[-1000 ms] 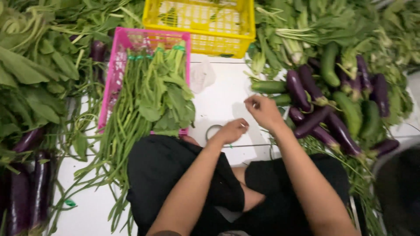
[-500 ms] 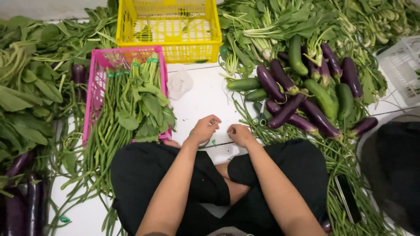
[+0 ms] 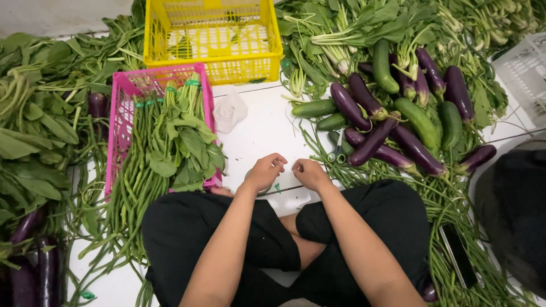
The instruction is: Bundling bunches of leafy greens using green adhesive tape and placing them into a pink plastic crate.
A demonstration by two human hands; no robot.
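I sit cross-legged in black trousers on a white floor. My left hand [image 3: 265,171] and my right hand [image 3: 309,172] hover close together just above the floor in front of my knees, fingers curled. A small green strip [image 3: 277,187] shows between them, and I cannot tell which hand grips it. A roll of tape lies partly hidden under the left hand. Scissors [image 3: 336,152] with green handles lie just right of my right hand. A pink crate [image 3: 122,108] at the left holds bundled long beans [image 3: 142,148] and leafy greens [image 3: 187,142].
A yellow crate [image 3: 211,40] stands at the back. Purple eggplants [image 3: 375,133] and cucumbers [image 3: 418,116] lie in a heap at the right over long beans. Leafy greens [image 3: 34,119] cover the left. A crumpled white bag [image 3: 229,109] lies mid-floor. A phone [image 3: 458,262] rests at right.
My right hand has drawn back from the eggplant heap toward my left hand. Both hands now sit together above the floor. The view has shifted slightly.
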